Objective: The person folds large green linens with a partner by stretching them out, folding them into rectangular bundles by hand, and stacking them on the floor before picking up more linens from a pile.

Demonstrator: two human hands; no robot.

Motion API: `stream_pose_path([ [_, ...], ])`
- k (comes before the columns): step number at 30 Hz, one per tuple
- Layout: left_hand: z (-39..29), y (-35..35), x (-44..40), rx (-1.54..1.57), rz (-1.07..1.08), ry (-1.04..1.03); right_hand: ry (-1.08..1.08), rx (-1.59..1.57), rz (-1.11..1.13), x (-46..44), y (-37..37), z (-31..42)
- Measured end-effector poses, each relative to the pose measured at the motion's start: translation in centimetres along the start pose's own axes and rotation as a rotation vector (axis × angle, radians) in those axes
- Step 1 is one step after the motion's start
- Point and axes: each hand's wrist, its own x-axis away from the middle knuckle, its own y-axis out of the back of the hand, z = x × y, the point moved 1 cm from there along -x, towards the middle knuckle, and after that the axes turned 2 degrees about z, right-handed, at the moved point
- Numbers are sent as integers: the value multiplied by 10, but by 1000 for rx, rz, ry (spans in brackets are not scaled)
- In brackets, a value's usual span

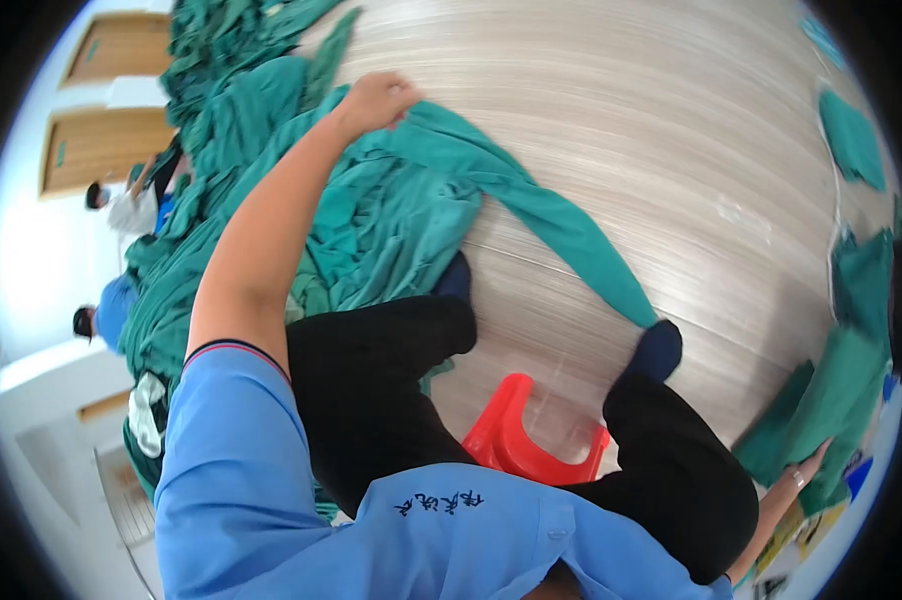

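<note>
My left hand (383, 101) reaches out over the heap, its fingers closed on a teal-green cloth (461, 145). From there a long strip of this fabric trails across the floor to my sock-covered foot. Low on the right, my right hand (809, 464) is at the lower edge of a folded green cloth (839, 385), fingers bent against it and partly hidden. That cloth looks slightly blurred. Beside my left arm spreads a big pile of crumpled green cloths (241, 150). Garment details on them cannot be made out.
A red plastic stool (531, 455) is between my legs on the pale wood-look floor (611, 90). More folded green cloths (853, 140) line the right side. Two people, one in white (131, 212) and one in blue (116, 310), are beyond the pile, near wooden doors (106, 150).
</note>
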Motion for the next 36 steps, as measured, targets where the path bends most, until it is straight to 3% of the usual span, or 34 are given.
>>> stream_pose_path([
  [1,37,27,24,-113,-27,42,18,126,-81,10,8,-24],
  [3,132,50,75,-49,-145,154,-54,303,-72,28,11,-72],
  [4,106,29,104,-43,-209,295,-158,375,-25,-9,14,-102],
  [7,206,-23,194,-95,-188,559,-300,579,144,13,4,-145],
  [8,213,-56,214,-139,-156,655,-334,646,206,16,0,-153],
  [11,201,-157,253,-182,-106,640,-417,872,414,29,-17,-166],
  [13,182,-199,254,-322,-21,744,-433,1053,559,34,-33,-158],
  [14,189,-222,245,-250,-7,833,-427,1145,625,34,-41,-149],
  [15,176,-223,243,-144,-122,762,-412,1244,697,35,-53,-138],
  [17,141,-205,234,-14,-152,633,-354,1440,835,32,-82,-106],
  [19,109,-169,241,177,-281,541,-174,1575,967,35,-140,-70],
  [21,83,-149,246,323,-496,359,151,1467,1157,63,-233,-36],
  [22,56,-121,254,358,-539,301,323,1292,1235,140,-276,-27],
  [23,35,-104,258,410,-611,195,503,1242,1484,214,-316,-17],
  [24,17,-94,258,474,-689,73,670,953,1722,269,-346,-22],
  [25,-3,-81,261,402,-672,94,835,1030,1881,381,-354,0],
  [27,-46,-56,280,385,-725,-57,1257,779,2159,521,-344,14],
  [28,-64,-47,291,440,-750,-163,1276,733,2190,550,-340,7],
  [29,-78,-43,301,521,-782,-281,1313,666,2423,579,-332,-2],
  [30,-85,-39,312,464,-762,-225,1149,748,2605,606,-317,3],
  [31,-75,-35,317,499,-804,-315,959,851,2763,640,-298,11],
  [32,-64,-31,322,532,-841,-403,985,822,2773,631,-298,1],
  [34,-35,-9,359,371,-773,-403,1456,527,2398,590,-299,-27],
  [36,12,15,405,1,-663,-275,1868,786,2385,572,-309,-11],
])
